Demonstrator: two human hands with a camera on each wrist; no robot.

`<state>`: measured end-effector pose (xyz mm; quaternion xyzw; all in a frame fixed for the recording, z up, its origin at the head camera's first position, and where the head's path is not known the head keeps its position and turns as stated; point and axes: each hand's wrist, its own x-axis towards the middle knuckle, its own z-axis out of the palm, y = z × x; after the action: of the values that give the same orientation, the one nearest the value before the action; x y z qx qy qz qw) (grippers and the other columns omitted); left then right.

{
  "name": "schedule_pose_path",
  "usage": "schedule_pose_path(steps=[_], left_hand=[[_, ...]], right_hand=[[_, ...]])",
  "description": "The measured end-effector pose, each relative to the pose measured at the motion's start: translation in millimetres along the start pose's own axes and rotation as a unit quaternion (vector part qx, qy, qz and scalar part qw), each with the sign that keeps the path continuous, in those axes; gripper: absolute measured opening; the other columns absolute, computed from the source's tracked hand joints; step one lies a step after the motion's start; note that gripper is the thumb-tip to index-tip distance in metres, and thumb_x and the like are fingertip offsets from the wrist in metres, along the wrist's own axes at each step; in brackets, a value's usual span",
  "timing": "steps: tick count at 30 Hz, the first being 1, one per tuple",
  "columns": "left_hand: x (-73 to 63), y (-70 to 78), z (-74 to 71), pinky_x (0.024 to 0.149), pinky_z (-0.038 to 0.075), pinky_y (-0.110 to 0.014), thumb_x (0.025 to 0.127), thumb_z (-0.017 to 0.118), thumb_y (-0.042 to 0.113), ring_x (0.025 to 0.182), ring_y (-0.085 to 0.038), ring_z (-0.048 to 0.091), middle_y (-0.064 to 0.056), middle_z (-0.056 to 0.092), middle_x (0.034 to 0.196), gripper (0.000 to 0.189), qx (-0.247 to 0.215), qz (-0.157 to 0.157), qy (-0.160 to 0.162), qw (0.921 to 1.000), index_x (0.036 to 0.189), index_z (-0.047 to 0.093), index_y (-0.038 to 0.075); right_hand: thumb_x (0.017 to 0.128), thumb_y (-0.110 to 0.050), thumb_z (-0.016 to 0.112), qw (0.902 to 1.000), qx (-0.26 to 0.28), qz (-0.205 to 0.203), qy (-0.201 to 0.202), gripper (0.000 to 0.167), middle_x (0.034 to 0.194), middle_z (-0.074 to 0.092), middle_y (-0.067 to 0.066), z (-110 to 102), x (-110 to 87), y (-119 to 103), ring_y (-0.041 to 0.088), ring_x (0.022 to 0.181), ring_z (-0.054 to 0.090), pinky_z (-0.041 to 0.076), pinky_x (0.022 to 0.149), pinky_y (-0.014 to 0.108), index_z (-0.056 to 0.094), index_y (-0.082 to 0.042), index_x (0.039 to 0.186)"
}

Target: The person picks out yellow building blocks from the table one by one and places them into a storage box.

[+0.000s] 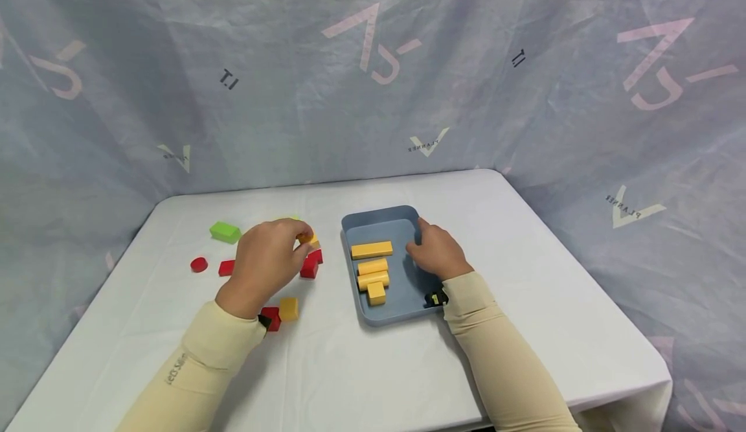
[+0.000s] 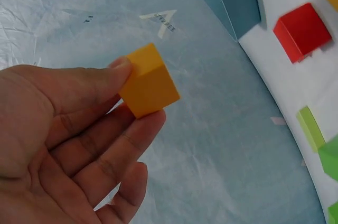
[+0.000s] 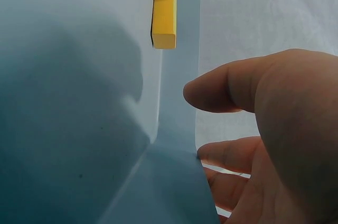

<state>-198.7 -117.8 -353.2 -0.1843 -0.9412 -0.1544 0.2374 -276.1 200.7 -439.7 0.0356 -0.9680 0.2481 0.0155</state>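
Observation:
My left hand (image 1: 265, 260) pinches a yellow block (image 2: 150, 84) between thumb and fingertips, above the left side of the table. Below it, red blocks (image 1: 309, 267) lie on the white cloth. A blue-grey tray (image 1: 408, 289) stands to the right of this hand. My right hand (image 1: 440, 250) holds the tray's right side, with the thumb (image 3: 214, 92) over the wall and the other fingers outside it. Along the tray's left side lie a long yellow bar (image 1: 372, 250), two yellow cylinders (image 1: 373, 267) and a yellow cube (image 1: 376, 294).
Left of my left hand lie a green block (image 1: 225, 232), a red disc (image 1: 199, 264) and a flat red piece (image 1: 226, 268). Nearer me sit another yellow block (image 1: 288, 309) and a red block (image 1: 272, 318). A grey printed curtain (image 1: 303, 95) hangs behind the table.

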Motion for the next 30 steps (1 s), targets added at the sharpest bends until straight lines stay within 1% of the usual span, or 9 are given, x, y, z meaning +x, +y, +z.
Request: schedule_pose_path(steps=[4, 10, 14, 16, 19, 21, 23, 26, 30], left_hand=[[1.5, 7.3, 4.2, 0.054, 0.048, -0.03, 0.084, 0.085, 0.015, 0.065, -0.016, 0.062, -0.002, 0.077, 0.091, 0.014, -0.006, 0.008, 0.003, 0.9999, 0.098, 0.08, 0.014], [5.0, 19.1, 10.2, 0.048, 0.039, -0.027, 0.082, 0.088, 0.018, 0.053, -0.011, 0.048, 0.005, 0.068, 0.073, 0.012, -0.023, 0.018, 0.006, 0.9996, 0.086, 0.076, 0.017], [7.6, 25.1, 13.5, 0.048, 0.04, -0.027, 0.081, 0.088, 0.015, 0.054, -0.011, 0.05, 0.004, 0.071, 0.077, 0.013, -0.027, 0.031, 0.015, 0.999, 0.086, 0.077, 0.017], [8.8, 27.7, 15.6, 0.049, 0.041, -0.027, 0.081, 0.088, 0.015, 0.057, -0.011, 0.052, 0.003, 0.073, 0.081, 0.013, -0.03, 0.034, 0.013, 0.9989, 0.087, 0.077, 0.017], [11.2, 31.2, 18.9, 0.051, 0.043, -0.028, 0.081, 0.088, 0.015, 0.059, -0.012, 0.054, 0.004, 0.074, 0.083, 0.013, -0.035, 0.04, 0.011, 0.9985, 0.088, 0.077, 0.017], [13.0, 33.8, 20.7, 0.053, 0.045, -0.028, 0.082, 0.088, 0.015, 0.06, -0.011, 0.056, 0.004, 0.075, 0.085, 0.013, -0.037, 0.044, 0.012, 0.9983, 0.09, 0.078, 0.017], [14.8, 36.8, 21.7, 0.054, 0.046, -0.028, 0.082, 0.088, 0.015, 0.062, -0.011, 0.058, 0.004, 0.076, 0.087, 0.013, -0.043, 0.047, 0.014, 0.9979, 0.091, 0.079, 0.017], [16.7, 40.8, 23.6, 0.054, 0.047, -0.027, 0.083, 0.087, 0.016, 0.064, -0.011, 0.06, 0.003, 0.077, 0.09, 0.014, -0.051, 0.053, 0.014, 0.9972, 0.095, 0.08, 0.017], [18.3, 43.4, 26.5, 0.052, 0.045, -0.026, 0.084, 0.086, 0.015, 0.063, -0.009, 0.059, 0.004, 0.077, 0.09, 0.013, -0.058, 0.059, 0.015, 0.9965, 0.095, 0.08, 0.017]], right_hand=[[0.098, -0.031, 0.061, 1.0, -0.001, 0.003, -0.002, 0.074, 0.126, 0.068, 0.021, -0.3, -0.3, -0.5, 0.021, 0.063, 0.052, 0.045, 0.065, 0.037, 0.034, -0.001, 0.16], [0.098, -0.031, 0.06, 1.0, 0.001, 0.004, -0.007, 0.074, 0.136, 0.065, 0.021, 0.4, 0.3, -0.3, 0.023, 0.064, 0.054, 0.046, 0.066, 0.038, 0.032, -0.001, 0.16], [0.098, -0.032, 0.06, 1.0, -0.001, 0.006, -0.006, 0.074, 0.146, 0.059, 0.02, 0.2, 0.0, -0.7, 0.022, 0.074, 0.059, 0.048, 0.071, 0.038, 0.033, -0.002, 0.16], [0.098, -0.032, 0.06, 1.0, -0.001, 0.006, -0.005, 0.074, 0.143, 0.062, 0.019, -0.1, 0.1, -0.7, 0.021, 0.073, 0.059, 0.047, 0.07, 0.038, 0.033, -0.002, 0.16], [0.098, -0.032, 0.06, 1.0, 0.001, 0.005, -0.008, 0.074, 0.117, 0.07, 0.018, -0.5, 0.1, -0.3, 0.021, 0.061, 0.052, 0.045, 0.064, 0.037, 0.032, -0.002, 0.161], [0.098, -0.031, 0.06, 1.0, 0.001, 0.005, -0.008, 0.074, 0.098, 0.069, 0.014, 0.0, 0.5, 0.2, 0.019, 0.055, 0.047, 0.044, 0.059, 0.036, 0.032, -0.002, 0.16], [0.098, -0.031, 0.06, 1.0, 0.0, 0.004, -0.007, 0.074, 0.086, 0.065, 0.011, 0.3, 0.4, 0.4, 0.018, 0.052, 0.044, 0.042, 0.057, 0.035, 0.033, -0.002, 0.16], [0.098, -0.031, 0.06, 1.0, 0.0, 0.002, -0.004, 0.073, 0.09, 0.067, 0.012, 0.6, 0.4, 0.2, 0.018, 0.053, 0.045, 0.042, 0.058, 0.035, 0.034, -0.001, 0.16], [0.098, -0.031, 0.061, 1.0, 0.0, 0.0, -0.003, 0.073, 0.117, 0.071, 0.018, -0.6, 0.0, -0.7, 0.02, 0.063, 0.054, 0.047, 0.066, 0.037, 0.034, -0.002, 0.16]])
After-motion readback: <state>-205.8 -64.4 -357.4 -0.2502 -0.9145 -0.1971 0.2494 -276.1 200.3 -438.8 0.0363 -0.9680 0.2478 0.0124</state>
